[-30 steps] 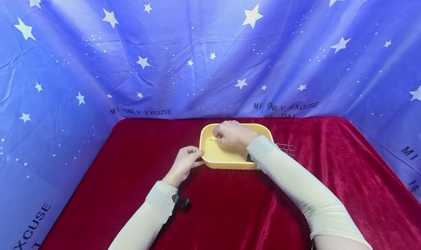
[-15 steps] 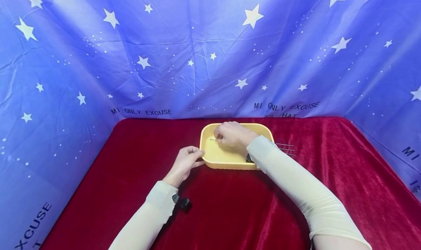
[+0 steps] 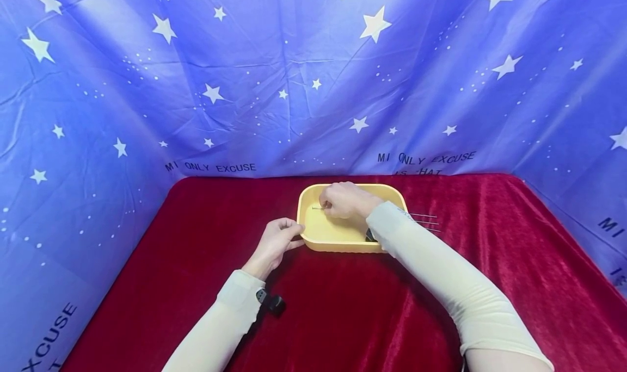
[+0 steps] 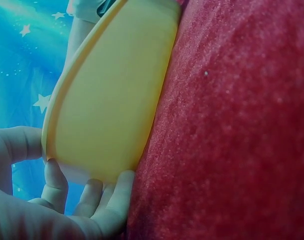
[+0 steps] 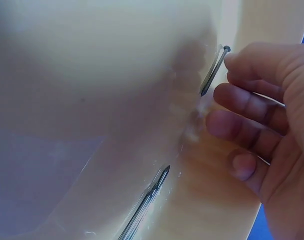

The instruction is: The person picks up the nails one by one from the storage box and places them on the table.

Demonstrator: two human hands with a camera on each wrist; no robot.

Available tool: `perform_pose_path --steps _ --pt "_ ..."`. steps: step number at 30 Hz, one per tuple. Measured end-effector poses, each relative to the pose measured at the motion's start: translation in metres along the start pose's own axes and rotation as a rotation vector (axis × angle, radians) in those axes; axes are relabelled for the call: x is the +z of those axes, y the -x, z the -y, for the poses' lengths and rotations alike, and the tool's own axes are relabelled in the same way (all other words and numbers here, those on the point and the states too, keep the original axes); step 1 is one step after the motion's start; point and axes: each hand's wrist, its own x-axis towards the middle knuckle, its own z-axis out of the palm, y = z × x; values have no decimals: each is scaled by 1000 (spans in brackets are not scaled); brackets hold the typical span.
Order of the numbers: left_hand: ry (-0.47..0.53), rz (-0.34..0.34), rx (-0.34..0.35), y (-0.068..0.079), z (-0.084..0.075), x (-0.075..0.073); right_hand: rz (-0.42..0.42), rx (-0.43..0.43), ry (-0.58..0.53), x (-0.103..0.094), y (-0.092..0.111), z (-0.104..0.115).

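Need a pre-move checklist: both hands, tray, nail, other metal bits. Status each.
1. Yellow tray steadied: ok, left hand holds its left end.
2. Right hand over the tray's interior: ok.
3. Nail secured: cannot tell, it lies by the fingertips but the grip is unclear.
4. Other pointed metal piece clear of the fingers: ok, visible gap.
5. Three thin rods fully visible: not ok, right sleeve hides part.
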Motion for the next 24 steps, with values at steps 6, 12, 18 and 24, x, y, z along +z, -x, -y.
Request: perform_pose_path --steps 6,12,18,24 --pt "2 1 0 0 1 0 12 3 -8 1 0 -1" --pt "-4 1 -6 -1 2 -1 14 -10 -11 2 0 -1" --pt "-11 3 -2 0 1 0 13 -11 -6 2 0 0" --pt "-7 -2 0 0 0 -1 12 -14 27 3 -1 1"
